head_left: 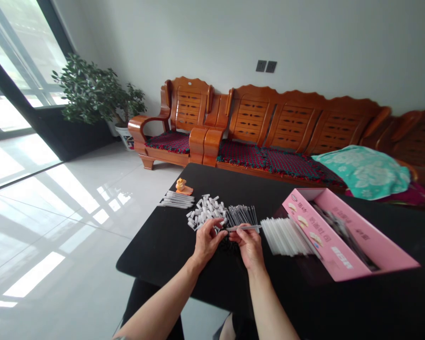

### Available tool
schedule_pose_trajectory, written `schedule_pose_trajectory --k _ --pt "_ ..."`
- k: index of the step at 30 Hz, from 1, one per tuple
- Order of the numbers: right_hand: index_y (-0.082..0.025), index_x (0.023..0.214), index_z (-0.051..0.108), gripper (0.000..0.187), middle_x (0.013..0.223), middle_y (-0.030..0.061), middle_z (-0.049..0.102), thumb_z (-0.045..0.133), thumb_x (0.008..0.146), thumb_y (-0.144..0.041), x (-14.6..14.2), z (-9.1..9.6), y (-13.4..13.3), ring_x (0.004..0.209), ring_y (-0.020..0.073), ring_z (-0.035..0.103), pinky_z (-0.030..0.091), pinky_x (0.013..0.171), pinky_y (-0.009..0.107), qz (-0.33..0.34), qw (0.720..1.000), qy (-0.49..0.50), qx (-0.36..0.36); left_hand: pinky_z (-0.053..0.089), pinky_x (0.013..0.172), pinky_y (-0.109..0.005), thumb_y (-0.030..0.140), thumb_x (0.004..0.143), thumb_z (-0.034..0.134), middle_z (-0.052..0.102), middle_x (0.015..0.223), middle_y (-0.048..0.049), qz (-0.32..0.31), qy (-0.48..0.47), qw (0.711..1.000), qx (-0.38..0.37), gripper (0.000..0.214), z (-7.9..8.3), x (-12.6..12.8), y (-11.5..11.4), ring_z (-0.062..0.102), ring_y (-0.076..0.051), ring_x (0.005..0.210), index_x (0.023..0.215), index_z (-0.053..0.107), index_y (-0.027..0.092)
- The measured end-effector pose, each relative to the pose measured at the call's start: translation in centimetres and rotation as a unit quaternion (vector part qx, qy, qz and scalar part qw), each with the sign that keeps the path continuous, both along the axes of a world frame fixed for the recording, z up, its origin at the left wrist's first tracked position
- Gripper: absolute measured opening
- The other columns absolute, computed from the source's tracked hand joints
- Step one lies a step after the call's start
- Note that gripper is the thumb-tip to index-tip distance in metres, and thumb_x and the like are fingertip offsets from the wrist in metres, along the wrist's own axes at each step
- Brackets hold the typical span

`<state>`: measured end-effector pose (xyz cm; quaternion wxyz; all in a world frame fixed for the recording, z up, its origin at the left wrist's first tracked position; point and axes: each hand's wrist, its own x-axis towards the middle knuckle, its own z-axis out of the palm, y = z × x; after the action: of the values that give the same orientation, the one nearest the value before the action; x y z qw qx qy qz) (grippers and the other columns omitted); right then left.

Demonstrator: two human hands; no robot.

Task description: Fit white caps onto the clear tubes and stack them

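My right hand (250,244) is closed on a thin pen (243,228), held level over the black table (156,255). My left hand (207,238) is closed at the pen's left tip, its fingers pinched together, and what they pinch I cannot make out. Just beyond my hands lie a heap of small white caps (206,211), a fan of thin dark refills (241,214) and a row of clear pen barrels (285,235). A few finished white pens (176,200) lie at the far left.
An open pink box (343,241) holding dark parts stands to the right. A small orange figure (182,186) sits near the table's far edge. Behind are a wooden sofa (269,127) with a teal blanket (364,172) and a potted plant (95,94).
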<state>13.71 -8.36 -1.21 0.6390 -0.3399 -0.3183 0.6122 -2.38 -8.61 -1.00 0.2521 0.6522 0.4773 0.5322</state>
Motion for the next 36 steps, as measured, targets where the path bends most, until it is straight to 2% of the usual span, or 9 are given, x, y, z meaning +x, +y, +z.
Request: schedule_pose_trajectory --k 5,11,16,18,22,24,27,31,36 --pt "-0.017 0.087 0.062 0.026 0.079 0.003 0.074 0.081 0.069 -0.023 -0.1 0.1 0.0 0.062 0.017 0.071 0.061 0.058 0.029 0.0 1.0 -0.003 -0.002 0.038 0.056 -0.022 0.038 0.091 0.054 0.057 0.067 -0.0018 -0.005 0.041 0.999 0.001 0.03 0.1 0.1 0.0 0.049 -0.01 0.057 0.078 0.069 0.016" --pt "-0.017 0.088 0.062 0.027 0.08 0.0033 0.074 0.081 0.07 -0.023 -0.1 0.2 0.0 0.062 0.0171 0.071 0.061 0.059 0.029 -0.002 1.0 -0.003 0.0 0.04 0.055 -0.022 0.041 0.085 0.063 0.064 0.083 -0.0026 -0.005 0.006 1.0 -0.011 0.03 0.1 0.0 -0.1 0.046 -0.008 0.054 0.105 0.067 0.018" --pt "-0.017 0.089 0.063 0.027 0.079 0.0032 0.074 0.081 0.07 -0.022 -0.2 0.2 0.0 0.062 0.0179 0.071 0.061 0.058 0.03 0.001 1.0 -0.006 0.003 0.039 0.056 -0.022 0.038 0.09 0.056 0.059 0.07 -0.0023 -0.012 0.044 0.999 -0.004 0.028 0.1 0.1 -0.2 0.049 -0.01 0.057 0.079 0.069 0.017" --pt "-0.017 0.088 0.064 0.024 0.08 0.0037 0.074 0.079 0.071 -0.021 0.0 0.2 0.0 0.063 0.0176 0.071 0.061 0.059 0.03 0.009 1.0 0.001 0.005 0.041 0.057 -0.022 0.038 0.088 0.06 0.061 0.074 -0.0022 -0.012 0.036 0.999 0.002 0.023 0.2 0.1 -0.2 0.05 -0.01 0.057 0.085 0.07 0.017" --pt "-0.018 0.083 0.065 0.016 0.083 0.0049 0.075 0.074 0.072 -0.021 1.2 0.0 0.0 0.063 0.0165 0.07 0.056 0.053 0.024 0.013 0.999 0.051 0.014 0.046 0.063 -0.023 0.036 0.088 0.06 0.065 0.092 -0.0038 0.081 -0.032 0.996 0.015 0.03 0.6 -0.5 -0.3 0.053 -0.01 0.063 0.113 0.063 0.019" --pt "-0.019 0.082 0.065 0.013 0.08 0.0032 0.073 0.072 0.071 -0.021 1.8 -0.1 -0.1 0.056 0.0134 0.066 0.051 0.045 0.021 0.016 0.997 0.078 0.025 0.046 0.065 -0.023 0.033 0.09 0.056 0.065 0.091 -0.0036 0.149 -0.042 0.988 0.017 0.025 0.6 -0.9 -0.2 0.054 -0.011 0.066 0.109 0.064 0.019" --pt "-0.02 0.084 0.066 0.012 0.069 -0.001 0.067 0.069 0.073 -0.022 2.2 0.0 -0.4 0.047 0.0091 0.056 0.043 0.038 0.018 0.035 0.994 0.099 0.021 0.045 0.067 -0.024 0.029 0.089 0.057 0.063 0.085 -0.0024 0.176 0.011 0.984 0.01 0.015 0.3 -1.3 0.0 0.054 -0.011 0.065 0.094 0.069 0.019" --pt "-0.018 0.085 0.068 0.013 0.063 -0.0022 0.06 0.07 0.074 -0.025 1.8 0.3 -0.5 0.046 0.0085 0.051 0.038 0.035 0.017 0.048 0.994 0.097 0.015 0.045 0.077 -0.029 0.027 0.086 0.062 0.064 0.09 -0.0031 0.132 0.119 0.984 0.015 0.011 0.0 -0.7 0.0 0.059 -0.015 0.079 0.087 0.072 0.022" --pt "-0.018 0.087 0.069 0.014 0.061 -0.0027 0.058 0.07 0.076 -0.026 1.5 0.3 -0.6 0.045 0.0083 0.05 0.038 0.036 0.018 0.061 0.994 0.085 0.016 0.041 0.083 -0.039 0.028 0.079 0.069 0.064 0.09 -0.005 0.1 0.247 0.964 0.02 0.008 0.1 0.3 -0.4 0.058 -0.022 0.086 0.083 0.072 0.022"
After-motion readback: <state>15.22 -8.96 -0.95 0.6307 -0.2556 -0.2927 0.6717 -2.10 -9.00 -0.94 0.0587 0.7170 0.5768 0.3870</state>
